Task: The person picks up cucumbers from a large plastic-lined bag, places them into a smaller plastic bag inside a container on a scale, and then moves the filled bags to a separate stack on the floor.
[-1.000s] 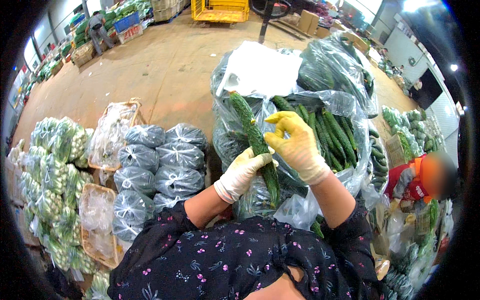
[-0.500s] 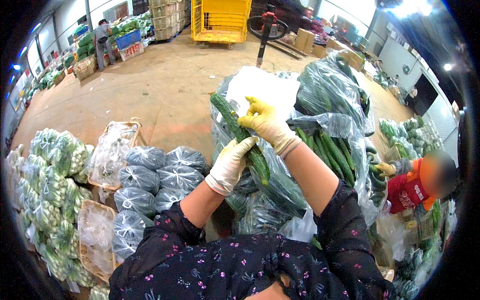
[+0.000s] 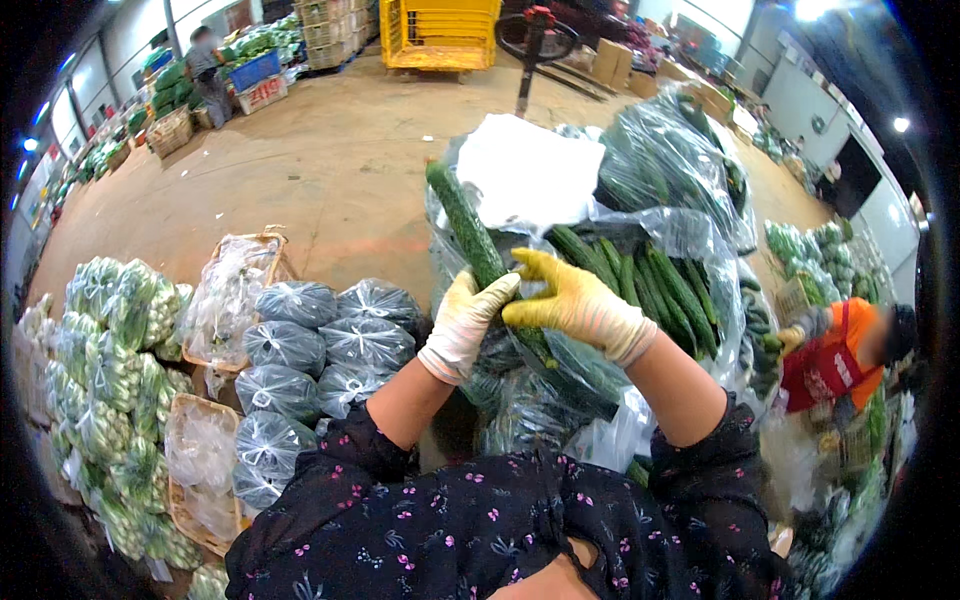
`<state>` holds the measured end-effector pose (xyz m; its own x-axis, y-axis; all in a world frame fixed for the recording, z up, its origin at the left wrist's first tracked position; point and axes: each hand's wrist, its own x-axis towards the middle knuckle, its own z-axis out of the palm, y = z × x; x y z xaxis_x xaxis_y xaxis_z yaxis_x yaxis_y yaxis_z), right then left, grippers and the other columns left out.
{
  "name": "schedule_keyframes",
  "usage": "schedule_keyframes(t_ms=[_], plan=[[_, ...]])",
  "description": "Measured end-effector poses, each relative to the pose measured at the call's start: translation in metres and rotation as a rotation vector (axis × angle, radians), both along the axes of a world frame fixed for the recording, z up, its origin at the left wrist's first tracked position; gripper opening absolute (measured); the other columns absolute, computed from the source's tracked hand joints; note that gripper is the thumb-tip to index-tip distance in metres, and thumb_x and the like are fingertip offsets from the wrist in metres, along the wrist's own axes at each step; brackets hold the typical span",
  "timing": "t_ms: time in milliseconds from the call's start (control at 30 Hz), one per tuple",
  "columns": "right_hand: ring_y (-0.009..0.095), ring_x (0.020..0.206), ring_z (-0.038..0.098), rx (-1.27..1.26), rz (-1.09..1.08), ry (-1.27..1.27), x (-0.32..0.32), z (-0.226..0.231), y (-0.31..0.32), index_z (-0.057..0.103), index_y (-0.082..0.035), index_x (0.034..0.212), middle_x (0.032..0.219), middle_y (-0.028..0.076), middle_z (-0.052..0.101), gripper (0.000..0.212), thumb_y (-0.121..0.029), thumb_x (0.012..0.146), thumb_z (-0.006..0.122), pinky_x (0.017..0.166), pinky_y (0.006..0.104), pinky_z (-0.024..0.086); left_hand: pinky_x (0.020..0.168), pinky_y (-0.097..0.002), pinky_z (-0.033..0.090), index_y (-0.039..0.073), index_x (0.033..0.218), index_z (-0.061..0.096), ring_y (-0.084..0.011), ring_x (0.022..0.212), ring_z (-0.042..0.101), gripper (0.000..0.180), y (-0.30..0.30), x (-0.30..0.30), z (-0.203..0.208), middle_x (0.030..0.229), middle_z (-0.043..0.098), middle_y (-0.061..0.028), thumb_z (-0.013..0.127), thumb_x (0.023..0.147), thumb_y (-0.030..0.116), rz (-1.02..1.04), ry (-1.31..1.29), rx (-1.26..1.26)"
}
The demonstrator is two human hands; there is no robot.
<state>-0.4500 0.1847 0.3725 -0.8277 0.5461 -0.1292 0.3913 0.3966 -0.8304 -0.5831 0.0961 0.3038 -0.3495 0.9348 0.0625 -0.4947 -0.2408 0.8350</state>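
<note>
A long, bumpy green cucumber [image 3: 463,212] slants in front of me, its far end up and to the left. My left hand [image 3: 466,322], in a whitish glove, is closed around its middle with the thumb on top. My right hand [image 3: 572,302], in a yellow-stained glove, is beside it with the fingers curved and apart. Its fingertips overlap the cucumber's lower half; whether they touch it I cannot tell. Just right of my hands, several cucumbers [image 3: 672,290] lie in an opened clear plastic bag [image 3: 728,262]. Behind the held cucumber lies a white sheet [image 3: 530,172].
Stacked dark plastic-wrapped bundles [image 3: 284,345] stand to the left, beside wicker baskets [image 3: 205,480] of clear bags and bagged green-white vegetables [image 3: 105,400]. A pallet jack handle [image 3: 535,60] rises ahead, near a yellow cage cart [image 3: 440,35]. A co-worker [image 3: 830,365] in orange and red works at right.
My right hand has moved down along the cucumber, toward me, and its fingers have spread. My left hand keeps its hold, and the cucumber is now a little steeper.
</note>
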Motion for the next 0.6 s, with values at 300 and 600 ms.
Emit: schedule_keyframes(t_ms=[300,600], plan=[[0.013,0.093,0.057,-0.491,-0.13,0.389,0.125,0.016,-0.04,0.045,0.0,0.134,0.102,0.007,0.062,0.063,-0.019,0.079,0.07,0.081,0.0249,0.046,0.08,-0.0274,0.048,0.001,0.11,0.054,-0.0119,0.083,0.059,0.028,-0.015,0.068,0.033,0.084,0.062,-0.0036,0.054,0.098,0.027,-0.206,0.315,0.116],[0.02,0.093,0.061,-0.257,-0.585,0.756,0.286,-0.008,-0.113,0.054,-0.004,0.117,0.098,0.007,0.063,0.047,-0.01,0.074,0.073,0.087,0.035,0.048,0.079,-0.0321,0.048,0.001,0.102,0.058,-0.0183,0.077,0.057,0.043,-0.055,0.142,0.027,0.084,0.062,-0.0077,0.073,0.079,0.033,-0.565,1.001,-0.224]])
